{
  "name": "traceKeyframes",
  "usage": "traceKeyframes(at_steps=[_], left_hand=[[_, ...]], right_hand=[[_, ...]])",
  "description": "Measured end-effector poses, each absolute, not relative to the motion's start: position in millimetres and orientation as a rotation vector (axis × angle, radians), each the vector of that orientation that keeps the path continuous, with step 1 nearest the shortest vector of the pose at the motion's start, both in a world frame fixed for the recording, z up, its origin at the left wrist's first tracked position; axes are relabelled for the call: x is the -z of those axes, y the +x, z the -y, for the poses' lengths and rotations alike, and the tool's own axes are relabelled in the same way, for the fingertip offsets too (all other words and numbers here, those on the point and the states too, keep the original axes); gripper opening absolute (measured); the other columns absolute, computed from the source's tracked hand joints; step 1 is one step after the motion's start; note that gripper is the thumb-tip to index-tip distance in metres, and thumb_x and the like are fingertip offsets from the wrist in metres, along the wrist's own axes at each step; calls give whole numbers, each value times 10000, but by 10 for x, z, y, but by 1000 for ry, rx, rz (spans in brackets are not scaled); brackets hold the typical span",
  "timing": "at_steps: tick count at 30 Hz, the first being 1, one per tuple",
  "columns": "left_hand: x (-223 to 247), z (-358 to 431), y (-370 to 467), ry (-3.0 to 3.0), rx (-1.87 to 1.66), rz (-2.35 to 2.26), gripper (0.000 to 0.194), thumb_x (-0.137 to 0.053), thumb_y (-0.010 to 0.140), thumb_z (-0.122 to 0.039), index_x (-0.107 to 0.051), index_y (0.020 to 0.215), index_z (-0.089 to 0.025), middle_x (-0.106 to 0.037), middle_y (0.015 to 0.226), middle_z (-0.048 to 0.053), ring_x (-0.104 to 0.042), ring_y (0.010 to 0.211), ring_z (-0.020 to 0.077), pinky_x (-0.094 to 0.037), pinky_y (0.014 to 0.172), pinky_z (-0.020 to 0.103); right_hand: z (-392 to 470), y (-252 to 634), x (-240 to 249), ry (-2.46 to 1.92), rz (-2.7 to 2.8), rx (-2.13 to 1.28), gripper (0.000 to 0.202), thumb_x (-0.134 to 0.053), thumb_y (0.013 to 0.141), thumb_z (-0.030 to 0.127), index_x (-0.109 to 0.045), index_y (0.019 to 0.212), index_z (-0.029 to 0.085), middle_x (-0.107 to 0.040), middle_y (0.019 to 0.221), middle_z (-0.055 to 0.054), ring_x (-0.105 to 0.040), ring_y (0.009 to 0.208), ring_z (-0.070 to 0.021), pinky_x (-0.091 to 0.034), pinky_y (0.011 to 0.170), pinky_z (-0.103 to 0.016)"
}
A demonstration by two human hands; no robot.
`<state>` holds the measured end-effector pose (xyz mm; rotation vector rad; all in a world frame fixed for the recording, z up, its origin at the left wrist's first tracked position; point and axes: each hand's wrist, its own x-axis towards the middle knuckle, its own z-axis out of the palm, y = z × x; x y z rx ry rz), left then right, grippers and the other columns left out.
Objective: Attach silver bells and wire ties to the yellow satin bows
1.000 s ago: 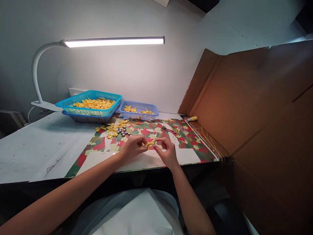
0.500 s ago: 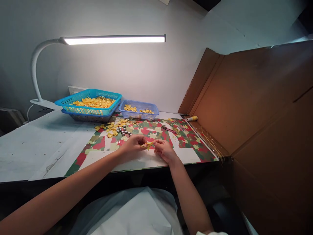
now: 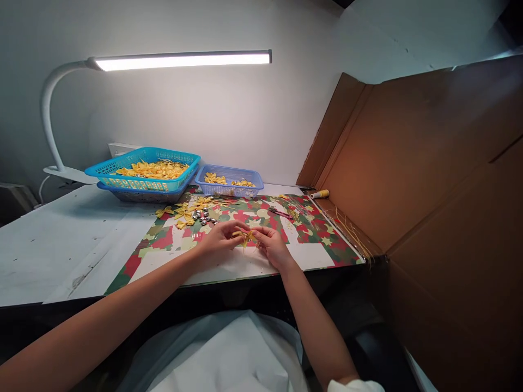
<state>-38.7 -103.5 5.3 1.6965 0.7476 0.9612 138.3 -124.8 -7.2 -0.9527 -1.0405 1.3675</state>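
Between my two hands, just above the front of the table, is a small yellow ribbon bow (image 3: 246, 237) with thin ends hanging from it. My left hand (image 3: 223, 239) pinches its left side with the fingers curled round. On the other side, the fingertips of my right hand (image 3: 270, 245) are closed on the bow. Loose yellow bows (image 3: 186, 211) lie beyond my left hand, beside a small heap of silver bells (image 3: 203, 217). Fine details of the bow are hidden by my fingers.
A turquoise basket (image 3: 139, 182) full of yellow bows sits on a darker blue one at the back left. Near it stands a smaller blue basket (image 3: 229, 189). Pink-handled snips (image 3: 280, 213) lie right of centre. A cardboard sheet (image 3: 429, 152) walls the right; a lamp (image 3: 183, 61) hangs overhead.
My left fingers have extended further over the bow, and my hands are a little closer together. The whole view has shifted slightly.
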Motion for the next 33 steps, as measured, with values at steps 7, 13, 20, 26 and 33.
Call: traceKeyframes(at_steps=[7, 13, 20, 26, 33], left_hand=[[4, 943, -432, 1607, -878, -896, 238, -623, 727, -295, -610, 941, -192, -535, 517, -66, -499, 463, 111, -330, 413, 191], [-50, 789, -562, 1566, -669, -952, 237, -672, 697, -286, -461, 785, -224, -602, 538, -58, -483, 418, 91, -340, 378, 167], [-154, 707, -565, 1546, -496, -979, 235, -657, 742, -404, -563, 780, -192, -598, 580, -42, -441, 391, 80, -349, 349, 182], [-112, 532, -501, 1497, -530, -969, 272, -655, 731, -407, -502, 849, -215, -585, 577, -66, -460, 439, 87, -382, 412, 182], [-234, 280, -427, 1448, -460, -949, 233, -622, 763, -414, -553, 754, -191, -534, 612, -52, -453, 490, 88, -400, 441, 188]], right_hand=[[1183, 1589, -290, -853, 992, -1336, 159, -678, 684, 275, -701, 806, 177, -387, 569, 72, -346, 504, -72, -330, 490, -222], [998, 1669, -539, -843, 1042, -1356, 129, -696, 748, 256, -712, 847, 175, -490, 603, 52, -406, 515, -65, -365, 511, -208], [677, 1679, -769, -771, 1175, -1351, 136, -704, 810, 304, -694, 906, 209, -481, 591, 81, -427, 432, -45, -380, 485, -216], [466, 1634, -893, -768, 1274, -1380, 143, -680, 841, 336, -686, 902, 207, -464, 589, 84, -448, 441, -49, -388, 486, -227], [145, 1634, -1013, -758, 1317, -1480, 142, -664, 872, 333, -702, 905, 200, -491, 597, 68, -481, 452, -58, -387, 461, -218]])
